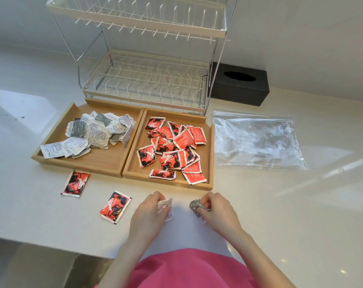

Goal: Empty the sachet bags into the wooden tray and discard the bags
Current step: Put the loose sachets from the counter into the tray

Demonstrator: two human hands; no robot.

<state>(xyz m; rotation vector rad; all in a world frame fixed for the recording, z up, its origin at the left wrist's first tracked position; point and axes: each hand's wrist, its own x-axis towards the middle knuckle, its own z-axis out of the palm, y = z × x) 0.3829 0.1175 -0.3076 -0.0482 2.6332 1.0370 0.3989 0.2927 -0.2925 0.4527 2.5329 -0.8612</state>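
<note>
Two wooden trays stand side by side on the white counter. The left tray holds several grey-white sachets. The right tray holds several red sachets. Two red sachets lie loose on the counter, one in front of the left tray and another nearer me. My left hand pinches a white sachet near the counter's front. My right hand pinches a grey sachet. An empty clear plastic bag lies flat right of the trays.
A two-tier wire dish rack stands behind the trays. A black tissue box sits at the back right by the wall. The counter's front edge runs just below my hands, with my pink clothing under it.
</note>
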